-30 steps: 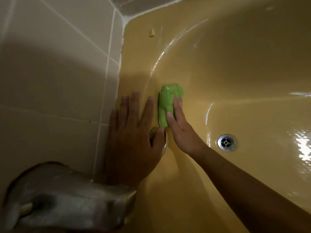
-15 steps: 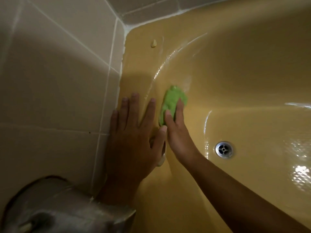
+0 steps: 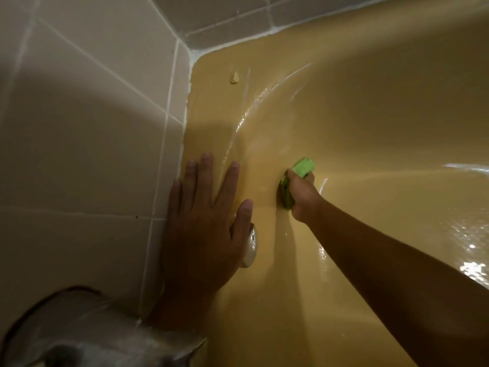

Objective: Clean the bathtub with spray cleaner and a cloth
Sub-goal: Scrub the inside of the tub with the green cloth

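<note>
The yellow bathtub (image 3: pixel 357 107) fills the right of the view, its inner wall wet and shiny. My right hand (image 3: pixel 301 192) holds a green cloth (image 3: pixel 304 166) against the sloping end wall of the tub, with the cloth showing above and to the left of the hand. My left hand (image 3: pixel 209 223) lies flat with fingers spread on the tub's rim next to the tiled wall. Its thumb lies beside a chrome overflow cap (image 3: pixel 251 247). No spray bottle is in view.
Beige wall tiles (image 3: pixel 87 128) with white grout run along the left and top. A grey metal fitting (image 3: pixel 87 337) juts out at the bottom left. A small pale lump (image 3: pixel 234 76) sits on the tub's corner ledge. Water glints on the tub floor (image 3: pixel 471 250) at right.
My right hand has slid the cloth to the right and down the tub wall, turning onto its side. The view has shifted, and the drain has gone out of sight. My left hand has stayed put.
</note>
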{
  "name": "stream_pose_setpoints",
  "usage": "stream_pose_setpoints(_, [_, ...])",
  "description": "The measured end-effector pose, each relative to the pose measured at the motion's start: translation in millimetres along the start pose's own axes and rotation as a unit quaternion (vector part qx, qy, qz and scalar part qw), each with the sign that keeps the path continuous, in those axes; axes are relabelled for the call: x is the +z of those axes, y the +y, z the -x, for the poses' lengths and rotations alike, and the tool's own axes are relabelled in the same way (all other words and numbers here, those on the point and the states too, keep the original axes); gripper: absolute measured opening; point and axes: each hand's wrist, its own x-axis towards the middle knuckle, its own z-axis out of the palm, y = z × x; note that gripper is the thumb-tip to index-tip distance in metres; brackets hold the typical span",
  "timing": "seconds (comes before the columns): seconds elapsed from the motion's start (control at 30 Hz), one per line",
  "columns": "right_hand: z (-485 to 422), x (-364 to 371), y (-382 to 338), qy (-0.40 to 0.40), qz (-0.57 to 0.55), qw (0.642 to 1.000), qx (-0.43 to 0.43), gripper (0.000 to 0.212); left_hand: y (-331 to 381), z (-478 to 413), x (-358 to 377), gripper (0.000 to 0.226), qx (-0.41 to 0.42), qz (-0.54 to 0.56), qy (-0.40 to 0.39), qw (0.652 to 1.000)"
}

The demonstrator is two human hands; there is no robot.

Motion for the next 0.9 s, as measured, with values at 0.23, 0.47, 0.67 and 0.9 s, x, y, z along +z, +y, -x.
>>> stream_pose_setpoints(0.23, [95,14,-41,-0.069,-0.076,0.989,-0.102,0.062,-1,1,-2,0.063,0.013,-0.010,0.000,1.000])
stream_pose_setpoints(0.47, [177,-60,-71,-0.262,-0.110,0.956,-0.066,0.039,-5,-5,6,0.054,0.048,0.002,0.075,0.996])
stream_pose_setpoints(0.67, [267,-158,-101,-0.259,-0.078,0.961,-0.047,0.039,11,1,-3,0.047,-0.012,0.019,0.083,0.996])
stream_pose_setpoints(0.9, [367,-245,-134,-0.235,-0.048,0.965,-0.102,0.048,207,43,-139,0.043,-0.256,0.634,-0.042,0.728])
